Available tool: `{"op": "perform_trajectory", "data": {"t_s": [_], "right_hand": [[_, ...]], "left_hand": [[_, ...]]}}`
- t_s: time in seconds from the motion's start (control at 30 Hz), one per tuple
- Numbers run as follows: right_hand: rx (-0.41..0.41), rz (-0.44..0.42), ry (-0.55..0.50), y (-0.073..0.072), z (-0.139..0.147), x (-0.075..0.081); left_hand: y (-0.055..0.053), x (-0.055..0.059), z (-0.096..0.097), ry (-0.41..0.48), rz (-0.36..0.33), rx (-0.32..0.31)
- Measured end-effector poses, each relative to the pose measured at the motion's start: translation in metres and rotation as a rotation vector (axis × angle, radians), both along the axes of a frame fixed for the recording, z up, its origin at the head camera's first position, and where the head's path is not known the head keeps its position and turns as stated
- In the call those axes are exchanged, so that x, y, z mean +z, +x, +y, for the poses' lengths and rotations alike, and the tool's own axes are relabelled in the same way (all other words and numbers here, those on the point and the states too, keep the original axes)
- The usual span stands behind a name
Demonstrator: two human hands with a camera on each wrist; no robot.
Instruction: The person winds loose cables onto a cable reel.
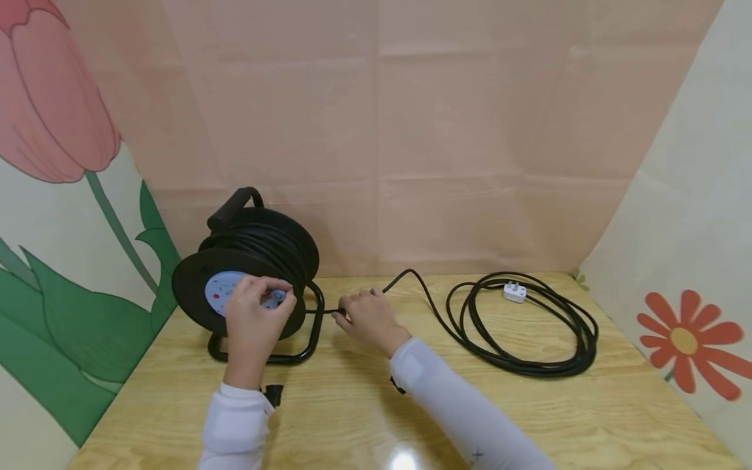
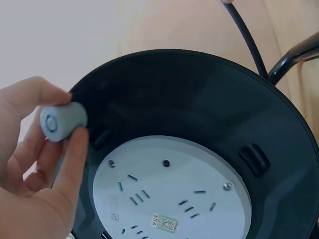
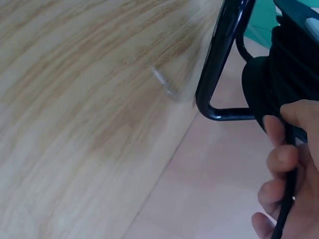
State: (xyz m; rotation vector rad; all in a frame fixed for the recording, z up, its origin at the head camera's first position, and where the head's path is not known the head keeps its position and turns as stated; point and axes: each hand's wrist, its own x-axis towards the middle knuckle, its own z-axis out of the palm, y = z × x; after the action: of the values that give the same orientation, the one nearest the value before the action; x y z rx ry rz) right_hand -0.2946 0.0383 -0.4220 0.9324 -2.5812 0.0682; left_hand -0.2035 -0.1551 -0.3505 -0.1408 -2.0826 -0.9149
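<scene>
A black cable reel with a blue-grey socket panel stands on a tubular frame at the left of the table. With thumb and fingers, my left hand pinches the small grey winding knob on the reel's side disc. Just right of the reel, my right hand holds the black cable, its fingers curled round it in the right wrist view. From there the cable runs up in a bend and on to a loose coil at the right.
A white plug lies at the coil's upper part. The reel's black carry handle rises at its top, and its bent frame leg sits beside the cable. A pinkish sheet hangs behind the wooden table, with painted walls on both sides.
</scene>
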Motion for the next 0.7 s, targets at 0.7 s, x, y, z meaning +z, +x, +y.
{"op": "perform_trajectory", "data": {"t_s": [0.7], "right_hand": [[0.085, -0.104, 0.000, 0.008, -0.020, -0.008]], "left_hand": [[0.005, -0.003, 0.005, -0.172, -0.263, -0.030]]}}
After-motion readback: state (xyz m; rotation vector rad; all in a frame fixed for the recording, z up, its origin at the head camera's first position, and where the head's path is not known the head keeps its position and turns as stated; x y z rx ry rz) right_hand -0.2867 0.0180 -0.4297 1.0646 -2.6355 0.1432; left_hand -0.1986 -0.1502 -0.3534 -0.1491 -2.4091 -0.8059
